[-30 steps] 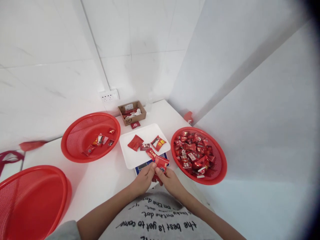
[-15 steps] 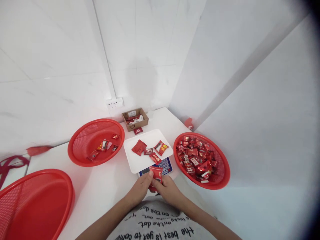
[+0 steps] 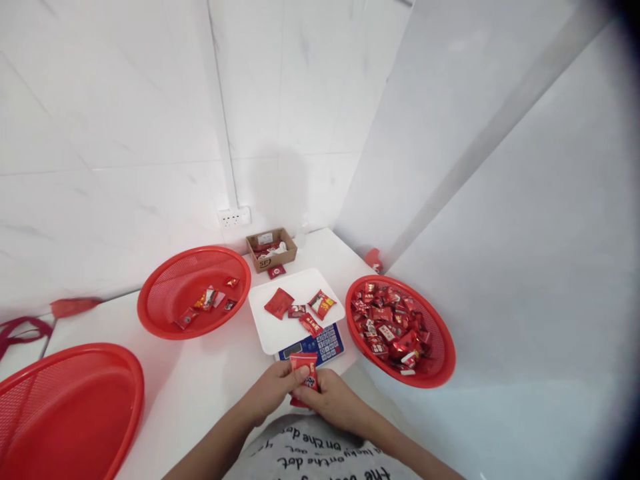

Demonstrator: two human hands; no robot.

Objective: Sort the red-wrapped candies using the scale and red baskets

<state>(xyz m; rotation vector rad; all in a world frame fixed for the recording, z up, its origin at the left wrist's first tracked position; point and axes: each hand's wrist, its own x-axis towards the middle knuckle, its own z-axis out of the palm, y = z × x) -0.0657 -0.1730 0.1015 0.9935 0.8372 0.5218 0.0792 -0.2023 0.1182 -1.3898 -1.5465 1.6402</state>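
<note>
Both hands hold one red snack packet [image 3: 306, 363] in front of my body, just short of the scale. My left hand [image 3: 275, 390] pinches it from the left with the thumb on its face. My right hand [image 3: 333, 398] grips its other side, thumb across the lower part. Beyond them stands a digital weighing scale [image 3: 257, 310] with a white pan and a blue keypad. Several small red packets lie apart on the pan, among them a plain red packet [image 3: 279, 303] and a red-and-yellow packet [image 3: 321, 304]. Fingers hide the held packet's edges.
To the right, a red basket [image 3: 447, 373] is heaped with small red packets. Another red basket [image 3: 150, 320] at the left holds several packets. A third red basket [image 3: 137, 400] stands nearer left. Against the wall sits a small cardboard box [image 3: 277, 259] with packets inside.
My hands and the packet have shifted slightly left and down in view, and more of the packet's face shows. The packets on the pan stay put; the view tilted a little.
</note>
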